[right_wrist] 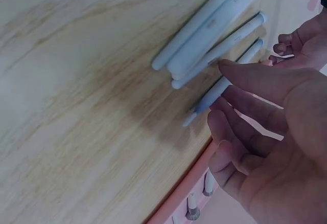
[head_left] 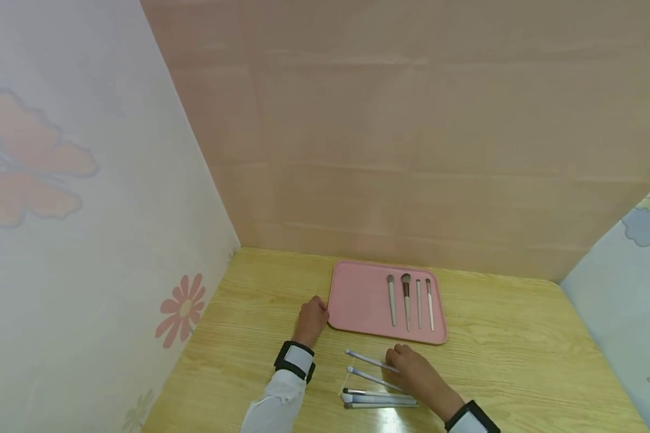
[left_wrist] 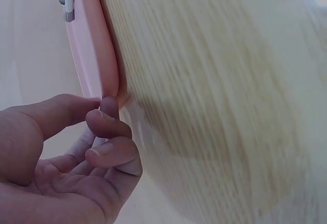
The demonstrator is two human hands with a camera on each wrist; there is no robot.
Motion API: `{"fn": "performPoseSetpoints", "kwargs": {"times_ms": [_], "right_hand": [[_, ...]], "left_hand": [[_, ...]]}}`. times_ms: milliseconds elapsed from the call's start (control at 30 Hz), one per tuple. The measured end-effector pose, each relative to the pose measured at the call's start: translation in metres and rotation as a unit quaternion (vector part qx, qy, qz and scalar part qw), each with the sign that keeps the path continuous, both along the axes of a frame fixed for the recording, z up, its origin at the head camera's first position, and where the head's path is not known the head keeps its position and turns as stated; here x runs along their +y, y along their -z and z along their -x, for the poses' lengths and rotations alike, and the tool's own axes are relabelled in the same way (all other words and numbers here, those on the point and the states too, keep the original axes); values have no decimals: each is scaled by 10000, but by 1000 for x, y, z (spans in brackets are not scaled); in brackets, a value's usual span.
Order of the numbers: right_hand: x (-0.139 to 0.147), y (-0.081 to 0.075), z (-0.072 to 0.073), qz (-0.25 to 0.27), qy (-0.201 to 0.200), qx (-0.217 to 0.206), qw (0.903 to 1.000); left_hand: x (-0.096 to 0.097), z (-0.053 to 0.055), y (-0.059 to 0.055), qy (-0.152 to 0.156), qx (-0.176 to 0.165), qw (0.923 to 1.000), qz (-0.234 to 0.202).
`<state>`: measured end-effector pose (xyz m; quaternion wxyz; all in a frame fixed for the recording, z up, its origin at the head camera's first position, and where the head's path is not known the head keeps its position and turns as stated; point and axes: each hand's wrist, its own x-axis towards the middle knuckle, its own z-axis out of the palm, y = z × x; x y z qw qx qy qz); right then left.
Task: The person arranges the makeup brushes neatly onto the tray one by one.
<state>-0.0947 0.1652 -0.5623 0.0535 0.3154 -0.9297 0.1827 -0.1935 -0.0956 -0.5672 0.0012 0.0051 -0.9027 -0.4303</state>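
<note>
A pink tray (head_left: pixel 357 294) lies on the table with several makeup brushes side by side on its right half, among them a broad brush with a brown ferrule (head_left: pixel 407 294). At the tray's near left corner, my left hand (head_left: pixel 310 322) pinches the rim between thumb and fingers; the left wrist view shows this hand (left_wrist: pixel 76 157) close up. Over the handle ends of loose brushes in front of the tray hovers my right hand (head_left: pixel 418 376). Its thumb and fingers stand apart beside the nearest-to-tray brush (right_wrist: pixel 207 101), loosely bent, with no grip visible.
More loose brushes (head_left: pixel 379 399) lie bunched on the wooden table (head_left: pixel 509 361), close to its front. A pinkish-tan wall covering (head_left: pixel 346 150) rises behind the table. Decorated white panels (head_left: pixel 114 240) stand at the left and right.
</note>
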Motion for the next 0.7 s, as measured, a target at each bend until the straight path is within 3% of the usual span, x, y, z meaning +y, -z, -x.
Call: {"fn": "performPoseSetpoints", "kwargs": {"times_ms": [500,700], "right_hand": [[2,8,2,11,-147,266,9995],[4,6,2,139,-158,187,9996]], "left_hand": [[3,-7,-3,-186,-215,9995,-158],[4,-8,-1,-206,-70,9995,-217]]}}
